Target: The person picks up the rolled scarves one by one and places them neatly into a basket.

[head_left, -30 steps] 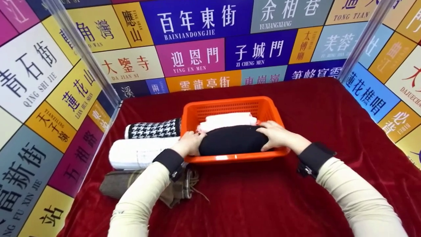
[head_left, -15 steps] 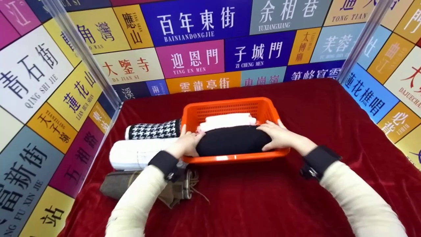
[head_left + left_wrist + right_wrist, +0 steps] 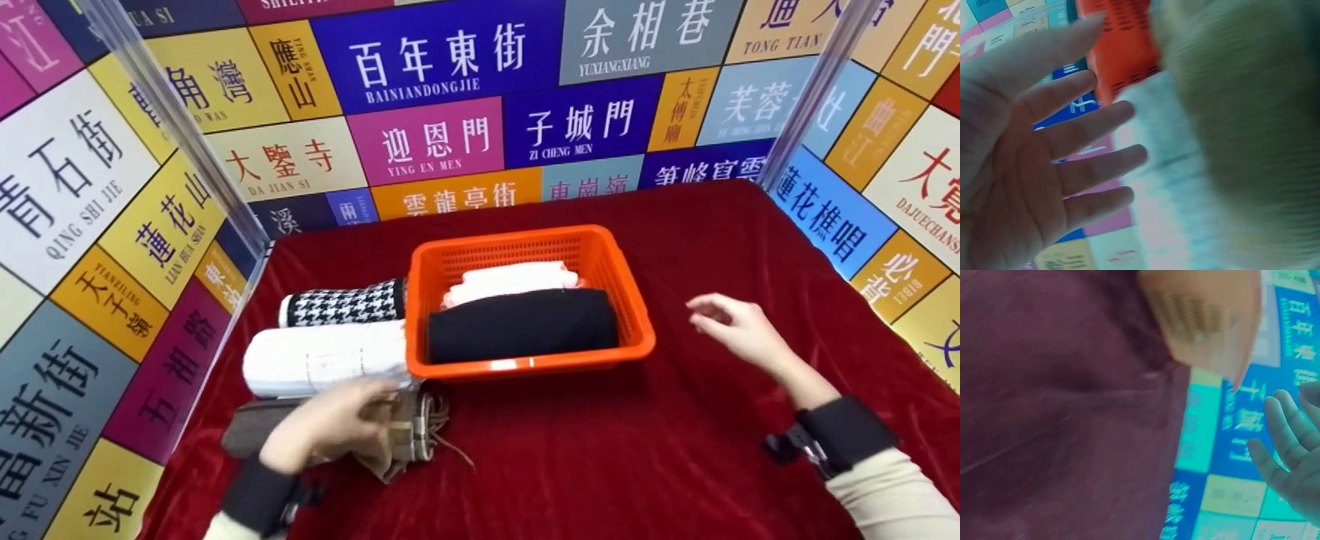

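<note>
Near the left hand (image 3: 330, 421), fingers (image 3: 1092, 126) loosely extended like the right hand's (image 3: 739, 331), the brown roll (image 3: 409, 431) runs crosswise, fringe (image 3: 440, 427) rightward.

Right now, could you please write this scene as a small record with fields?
Basket: orange, on red cloth
Inside: black roll nearer, pink-edged cloth behind
Left side, far to near: houndstooth roll, white roll, brown roll
Left grip: over brown roll, fingers spread, holds nothing; touch unclear
Right grip: right of basket, apart from it, holds nothing
</note>
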Demonstrator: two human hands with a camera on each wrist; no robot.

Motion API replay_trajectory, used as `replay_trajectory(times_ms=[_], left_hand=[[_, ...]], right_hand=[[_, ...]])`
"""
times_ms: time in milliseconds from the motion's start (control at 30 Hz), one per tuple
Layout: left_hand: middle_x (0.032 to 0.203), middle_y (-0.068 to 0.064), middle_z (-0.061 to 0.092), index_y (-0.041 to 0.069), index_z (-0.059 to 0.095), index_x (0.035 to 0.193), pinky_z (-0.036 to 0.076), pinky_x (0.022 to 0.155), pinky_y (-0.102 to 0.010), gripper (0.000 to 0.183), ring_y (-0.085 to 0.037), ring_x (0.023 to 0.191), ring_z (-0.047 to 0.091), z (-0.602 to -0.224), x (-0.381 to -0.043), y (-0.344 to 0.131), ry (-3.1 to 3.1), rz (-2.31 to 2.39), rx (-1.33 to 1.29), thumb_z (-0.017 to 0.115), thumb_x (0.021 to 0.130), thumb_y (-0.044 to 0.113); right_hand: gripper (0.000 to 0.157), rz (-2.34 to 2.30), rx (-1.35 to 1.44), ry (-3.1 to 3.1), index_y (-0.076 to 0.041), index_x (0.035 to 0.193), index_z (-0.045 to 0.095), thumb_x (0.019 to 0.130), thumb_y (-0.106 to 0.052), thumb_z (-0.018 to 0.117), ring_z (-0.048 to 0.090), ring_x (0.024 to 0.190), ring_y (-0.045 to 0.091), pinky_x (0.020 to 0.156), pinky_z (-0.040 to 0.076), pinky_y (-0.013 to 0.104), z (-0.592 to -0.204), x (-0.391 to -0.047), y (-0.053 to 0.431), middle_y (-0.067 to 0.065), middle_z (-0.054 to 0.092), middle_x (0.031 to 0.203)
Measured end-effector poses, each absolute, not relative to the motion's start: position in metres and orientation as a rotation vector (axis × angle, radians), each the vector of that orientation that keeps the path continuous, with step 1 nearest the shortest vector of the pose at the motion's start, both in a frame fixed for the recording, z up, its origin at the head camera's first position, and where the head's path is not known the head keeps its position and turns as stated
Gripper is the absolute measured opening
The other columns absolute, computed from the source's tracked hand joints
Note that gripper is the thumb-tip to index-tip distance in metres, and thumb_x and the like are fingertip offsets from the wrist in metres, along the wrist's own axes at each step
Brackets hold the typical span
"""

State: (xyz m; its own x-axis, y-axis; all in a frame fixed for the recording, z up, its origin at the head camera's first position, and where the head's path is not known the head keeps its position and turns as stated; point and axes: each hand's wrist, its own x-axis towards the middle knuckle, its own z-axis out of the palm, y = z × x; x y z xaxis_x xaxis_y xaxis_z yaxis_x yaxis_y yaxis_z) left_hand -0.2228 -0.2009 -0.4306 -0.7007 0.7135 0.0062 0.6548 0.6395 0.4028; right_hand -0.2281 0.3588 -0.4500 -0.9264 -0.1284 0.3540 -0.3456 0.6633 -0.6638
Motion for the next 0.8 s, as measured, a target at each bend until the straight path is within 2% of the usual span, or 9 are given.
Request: replay_trajectory(times_ms=[200, 400, 600, 800], left_hand=[[0.118, -0.016, 0.058, 0.002, 0.054, 0.122, 0.041, 0.091, -0.047, 0.069, -0.035, 0.106, 0.054, -0.461, -0.215, -0.225, 2.788, 0.418, 1.049, 0.08, 0.059, 0.016], [0.113, -0.017, 0.057, 0.002, 0.051, 0.124, 0.041, 0.086, -0.052, 0.083, -0.037, 0.101, 0.053, -0.488, -0.221, -0.227, 2.875, 0.297, 1.004, 0.083, 0.05, 0.021], [0.106, -0.013, 0.06, 0.007, 0.056, 0.117, 0.042, 0.078, -0.05, 0.075, -0.035, 0.093, 0.054, -0.506, -0.226, -0.22, 3.038, 0.265, 0.998, 0.078, 0.046, 0.018], [0.103, -0.01, 0.064, 0.009, 0.059, 0.115, 0.045, 0.074, -0.048, 0.067, -0.033, 0.088, 0.056, -0.509, -0.228, -0.219, 3.098, 0.245, 1.001, 0.076, 0.05, 0.016]], right_hand=[[0.019, 1.107, 0.403, -2.687, 0.001, 0.103, 0.063, 0.084, -0.001, 0.061, 0.062, 0.07, 0.011, 0.061, 0.046, 0.011, -0.455, -0.219, 0.361, 0.017, 0.066, 0.087], [0.018, 1.103, 0.441, -2.714, 0.006, 0.1, 0.062, 0.082, 0.006, 0.059, 0.06, 0.067, 0.002, 0.06, 0.048, 0.013, -0.432, -0.205, 0.344, 0.017, 0.064, 0.085], [0.018, 1.105, 0.459, -2.729, 0.006, 0.1, 0.062, 0.083, 0.005, 0.058, 0.06, 0.068, 0.004, 0.059, 0.048, 0.015, -0.437, -0.204, 0.346, 0.017, 0.065, 0.085], [0.019, 1.126, 0.45, -2.748, 0.001, 0.103, 0.062, 0.085, -0.001, 0.059, 0.06, 0.069, 0.0, 0.061, 0.048, 0.015, -0.459, -0.215, 0.361, 0.012, 0.066, 0.086]])
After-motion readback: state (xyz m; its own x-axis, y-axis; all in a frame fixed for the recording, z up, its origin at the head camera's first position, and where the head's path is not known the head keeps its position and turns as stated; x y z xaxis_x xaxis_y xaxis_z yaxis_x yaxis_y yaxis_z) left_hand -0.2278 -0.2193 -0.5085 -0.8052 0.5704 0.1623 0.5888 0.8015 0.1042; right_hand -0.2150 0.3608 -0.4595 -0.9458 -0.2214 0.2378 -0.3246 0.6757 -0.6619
